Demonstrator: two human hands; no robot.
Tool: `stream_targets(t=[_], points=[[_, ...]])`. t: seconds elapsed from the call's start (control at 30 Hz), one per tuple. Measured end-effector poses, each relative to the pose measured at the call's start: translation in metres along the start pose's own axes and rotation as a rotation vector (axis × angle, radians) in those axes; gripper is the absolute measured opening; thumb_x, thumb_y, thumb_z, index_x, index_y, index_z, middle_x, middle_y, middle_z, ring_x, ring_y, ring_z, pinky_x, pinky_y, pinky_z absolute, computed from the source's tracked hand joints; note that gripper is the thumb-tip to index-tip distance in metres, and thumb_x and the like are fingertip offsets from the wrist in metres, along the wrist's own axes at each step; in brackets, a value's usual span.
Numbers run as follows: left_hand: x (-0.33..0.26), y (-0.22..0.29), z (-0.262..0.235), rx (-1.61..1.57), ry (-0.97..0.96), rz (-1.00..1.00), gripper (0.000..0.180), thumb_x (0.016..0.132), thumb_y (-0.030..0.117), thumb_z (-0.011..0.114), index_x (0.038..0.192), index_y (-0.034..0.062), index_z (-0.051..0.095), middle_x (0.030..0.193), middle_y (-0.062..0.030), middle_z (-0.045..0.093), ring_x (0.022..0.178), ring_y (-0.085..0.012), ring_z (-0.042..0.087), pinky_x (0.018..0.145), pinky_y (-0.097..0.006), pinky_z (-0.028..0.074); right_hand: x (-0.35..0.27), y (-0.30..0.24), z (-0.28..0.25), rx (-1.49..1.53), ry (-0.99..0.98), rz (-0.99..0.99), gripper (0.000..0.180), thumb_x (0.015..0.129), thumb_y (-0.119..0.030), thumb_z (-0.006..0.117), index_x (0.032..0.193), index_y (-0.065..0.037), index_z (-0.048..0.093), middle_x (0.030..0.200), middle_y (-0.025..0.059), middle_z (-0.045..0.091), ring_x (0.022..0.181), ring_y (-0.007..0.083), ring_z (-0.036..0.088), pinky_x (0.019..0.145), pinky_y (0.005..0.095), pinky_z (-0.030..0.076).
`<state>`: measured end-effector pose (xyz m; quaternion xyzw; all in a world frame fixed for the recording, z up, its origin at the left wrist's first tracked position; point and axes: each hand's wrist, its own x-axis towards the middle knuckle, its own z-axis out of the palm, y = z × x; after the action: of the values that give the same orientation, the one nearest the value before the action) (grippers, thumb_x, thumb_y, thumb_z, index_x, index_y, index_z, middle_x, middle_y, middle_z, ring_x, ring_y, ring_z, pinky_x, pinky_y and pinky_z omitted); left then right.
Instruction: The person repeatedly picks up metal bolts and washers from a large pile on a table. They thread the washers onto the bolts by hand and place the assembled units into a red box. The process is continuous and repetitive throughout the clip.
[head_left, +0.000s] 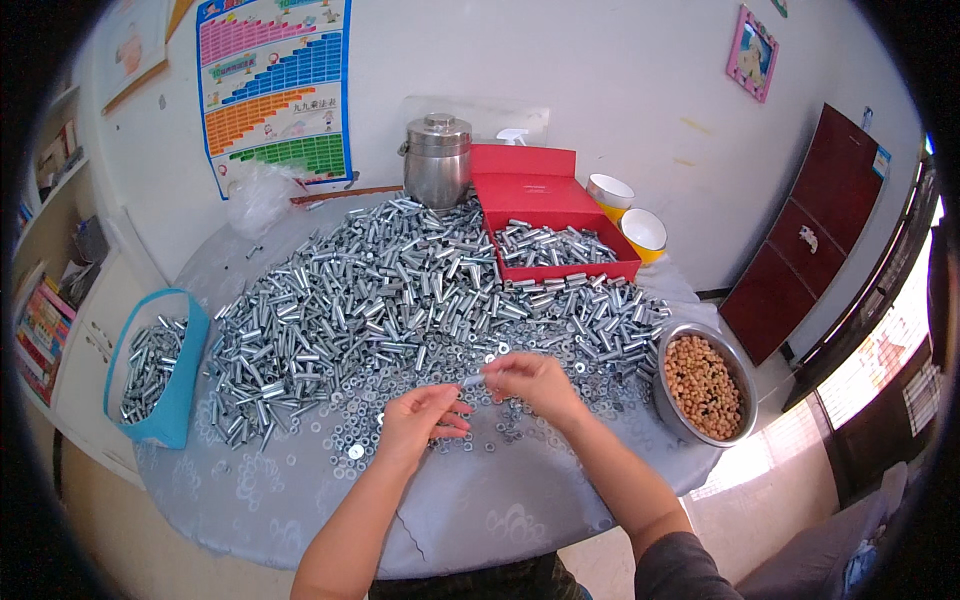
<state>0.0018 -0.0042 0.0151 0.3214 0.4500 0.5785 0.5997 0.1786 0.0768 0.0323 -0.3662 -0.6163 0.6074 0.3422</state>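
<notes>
Over the near part of the table, my right hand (535,385) pinches a short silvery metal sleeve (473,381) between thumb and fingertips. Close to the sleeve's left end is my left hand (420,424), its thumb and forefinger drawn together and the other fingers loosely curled. Anything between those left fingertips is too small to make out. Beneath and around both hands lie scattered washers and nuts (370,398). Just beyond them rises a wide heap of similar metal sleeves (350,285).
A blue basket (188,385) of sleeves stands at left. Behind the heap are a steel canister (438,165), an open red box (570,272) holding sleeves, and two yellow-and-white bowls (643,232). On the right sits a metal bowl (750,425) of small brown pieces. A grey cloth (250,510) covers the table.
</notes>
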Motion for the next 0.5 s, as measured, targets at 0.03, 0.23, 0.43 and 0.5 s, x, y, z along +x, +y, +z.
stream_targets(t=[0.03,0.23,0.43,0.5], points=[[0.001,0.000,-0.001,-0.008,0.007,0.001,0.024,0.085,0.015,0.055,0.099,-0.0043,0.057,0.082,-0.0163,0.061,0.064,-0.0187,0.061,0.055,-0.026,0.053,0.009,0.001,-0.011,0.074,0.099,-0.012,0.020,0.079,-0.010,0.061,0.096,0.001,0.061,0.081,0.0057,0.061,0.071,0.0118,0.058,0.065,0.0246,0.049],[0.006,0.001,-0.003,0.042,0.013,0.026,0.028,0.087,0.019,0.050,0.102,-0.0039,0.056,0.085,-0.0161,0.061,0.064,-0.0184,0.061,0.056,-0.028,0.053,0.102,0.014,-0.129,0.394,0.626,-0.212,0.020,0.081,-0.006,0.057,0.099,0.003,0.054,0.085,0.0075,0.058,0.073,0.0154,0.058,0.065,0.0217,0.050],[0.009,0.001,-0.011,0.047,0.045,0.041,0.029,0.088,0.020,0.049,0.102,-0.0045,0.055,0.084,-0.0153,0.061,0.064,-0.0177,0.060,0.056,-0.028,0.053,0.121,-0.013,-0.164,0.077,0.693,-0.258,0.043,0.081,-0.011,0.057,0.119,0.004,0.044,0.101,0.0098,0.057,0.084,0.0165,0.058,0.072,0.0263,0.049],[0.010,0.000,-0.011,0.041,0.047,0.038,0.028,0.088,0.019,0.049,0.102,-0.0044,0.056,0.084,-0.0148,0.061,0.064,-0.0172,0.060,0.055,-0.028,0.053,0.108,-0.008,-0.163,-0.167,0.599,-0.208,0.036,0.079,-0.010,0.058,0.112,0.003,0.051,0.094,0.0082,0.060,0.079,0.0152,0.058,0.068,0.0255,0.048]])
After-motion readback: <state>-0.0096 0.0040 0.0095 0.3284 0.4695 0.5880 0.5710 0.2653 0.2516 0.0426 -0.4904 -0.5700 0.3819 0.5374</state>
